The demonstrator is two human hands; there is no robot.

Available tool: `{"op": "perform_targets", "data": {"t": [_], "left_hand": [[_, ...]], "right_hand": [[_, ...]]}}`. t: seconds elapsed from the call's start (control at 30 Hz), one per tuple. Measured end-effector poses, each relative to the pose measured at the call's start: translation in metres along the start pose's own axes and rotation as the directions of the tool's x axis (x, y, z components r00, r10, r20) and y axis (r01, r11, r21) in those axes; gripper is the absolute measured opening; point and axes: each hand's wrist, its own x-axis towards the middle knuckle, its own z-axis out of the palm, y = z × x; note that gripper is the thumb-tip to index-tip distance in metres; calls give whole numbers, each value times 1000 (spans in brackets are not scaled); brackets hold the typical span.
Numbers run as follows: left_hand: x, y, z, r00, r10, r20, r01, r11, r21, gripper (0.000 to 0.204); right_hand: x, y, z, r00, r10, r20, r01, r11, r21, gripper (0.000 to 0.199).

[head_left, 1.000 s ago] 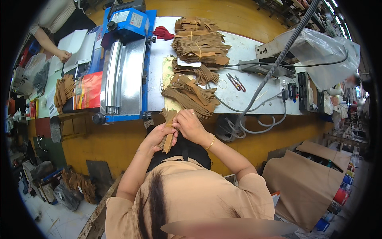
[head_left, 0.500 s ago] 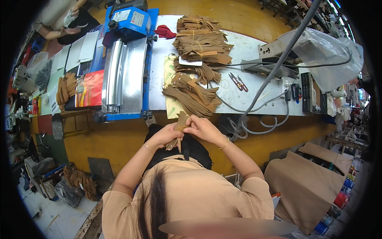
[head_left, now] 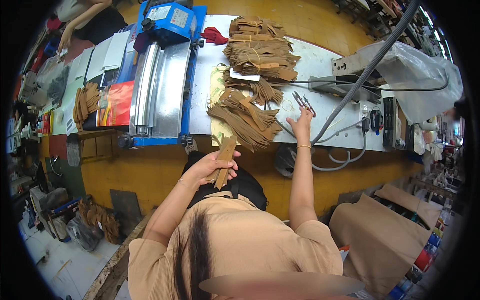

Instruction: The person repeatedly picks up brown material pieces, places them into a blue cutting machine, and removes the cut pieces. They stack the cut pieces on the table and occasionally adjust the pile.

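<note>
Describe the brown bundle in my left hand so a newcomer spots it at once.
Start at the white tabletop, right of the blue machine. By the tabletop's near edge, the left hand holds a small brown bundle of strips. Unlike the larger piles lying on the tabletop, this one is in a hand.

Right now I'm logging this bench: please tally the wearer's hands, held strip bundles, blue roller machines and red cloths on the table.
Left hand and right hand: 2
Brown strip bundle: 1
Blue roller machine: 1
Red cloth: 1
Total: 5
</note>
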Motion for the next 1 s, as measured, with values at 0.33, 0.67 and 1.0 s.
{"op": "perform_targets", "data": {"t": [0.33, 0.67, 1.0], "left_hand": [[16, 4, 0, 989, 139, 56, -119, 955, -271, 42], [19, 3, 8, 954, 288, -83, -291, 956, -29, 39], [14, 4, 12, 917, 378, -129, -376, 926, 37, 36]], "right_hand": [[-82, -146, -37, 825, -293, 483, -21, 838, 545, 16], [-102, -185, -39, 883, -212, 419, -21, 874, 486, 29], [-110, -182, -29, 866, -57, 497, -260, 798, 545, 20]]}}
